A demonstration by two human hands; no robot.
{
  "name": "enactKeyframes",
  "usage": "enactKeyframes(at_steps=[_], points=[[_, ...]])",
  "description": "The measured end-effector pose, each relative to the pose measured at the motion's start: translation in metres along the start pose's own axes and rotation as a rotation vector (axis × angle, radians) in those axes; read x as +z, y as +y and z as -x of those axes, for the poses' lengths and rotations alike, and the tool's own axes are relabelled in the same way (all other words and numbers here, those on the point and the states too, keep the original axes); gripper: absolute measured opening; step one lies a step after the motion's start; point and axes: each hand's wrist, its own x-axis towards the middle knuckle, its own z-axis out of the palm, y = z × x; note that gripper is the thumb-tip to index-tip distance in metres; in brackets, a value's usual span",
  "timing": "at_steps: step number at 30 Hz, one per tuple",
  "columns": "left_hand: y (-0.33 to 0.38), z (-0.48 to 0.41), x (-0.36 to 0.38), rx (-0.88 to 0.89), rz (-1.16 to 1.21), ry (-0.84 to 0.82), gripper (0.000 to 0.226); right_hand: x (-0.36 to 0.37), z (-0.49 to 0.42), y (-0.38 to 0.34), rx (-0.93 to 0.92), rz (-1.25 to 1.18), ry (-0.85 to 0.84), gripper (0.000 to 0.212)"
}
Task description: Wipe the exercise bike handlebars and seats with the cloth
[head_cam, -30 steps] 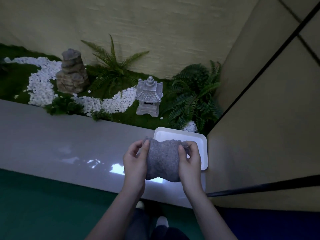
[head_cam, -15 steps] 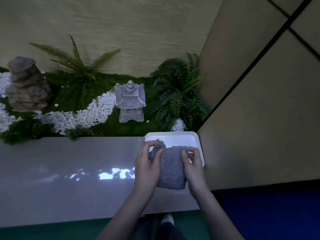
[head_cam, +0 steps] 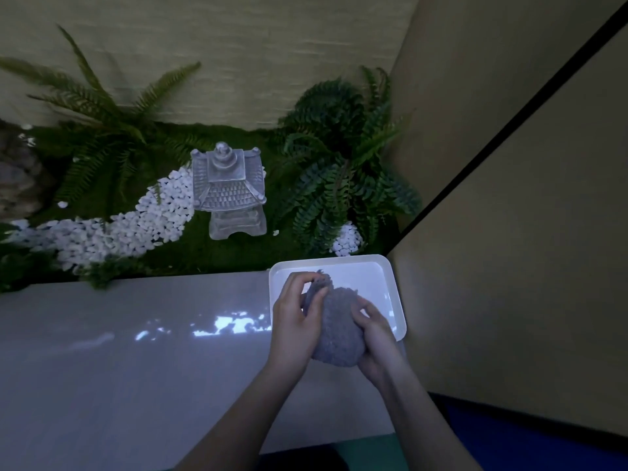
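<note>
Your left fingers (head_cam: 299,278) curl over the upper left edge of the grey knobbly cloth (head_cam: 336,331), with the thumb pressed against its front, so your left hand (head_cam: 295,321) pinches a fold of it. Your right fingers (head_cam: 368,305) wrap round the cloth's right side, and your right hand (head_cam: 377,338) cups its lower right. Both hands grip it firmly. The cloth sits bunched into a rounded bundle between your palms.

Directly under your fingers lies a shallow white rectangular plastic tray (head_cam: 390,277). The top of the bundle is over the tray and its bottom hangs past the tray's near edge. You cannot tell whether the cloth touches the tray. The tray rests on a pale grey glossy ledge (head_cam: 119,351), which stretches away to the left of your left hand.

Beyond your fingertips, past the ledge, stands a small grey stone pagoda lantern (head_cam: 229,188) on dark green moss. A curved band of white pebbles (head_cam: 136,229) runs to its left, and a bushy dark green fern (head_cam: 339,158) grows to its right. A plain beige wall panel (head_cam: 509,232) rises to the right of your right hand.
</note>
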Motion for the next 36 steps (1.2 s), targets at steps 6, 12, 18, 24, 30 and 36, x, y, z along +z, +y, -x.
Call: enactKeyframes(at_steps=[6,12,18,24,30,36], points=[[-0.086,-0.038,0.043,-0.108,-0.141,0.205,0.014,-0.007,-0.083,0.005,-0.494,0.589,0.279,0.020],[-0.176,-0.061,0.082,-0.205,-0.323,0.160,0.013,-0.038,-0.167,0.041,-0.521,1.040,0.158,0.020],[-0.239,-0.071,0.114,-0.287,-0.443,0.072,0.016,-0.056,-0.227,0.070,-0.442,1.311,0.166,0.013],[-0.255,-0.066,0.116,-0.186,-0.759,-0.012,0.021,-0.071,-0.240,0.089,-0.611,1.642,0.356,0.027],[-0.268,-0.050,0.100,0.180,-1.183,-0.371,0.059,-0.094,-0.238,0.096,-0.926,1.938,-0.084,0.053],[-0.256,-0.053,0.092,0.122,-1.265,-0.525,0.071,-0.101,-0.239,0.080,-0.663,2.092,-0.272,0.073]])
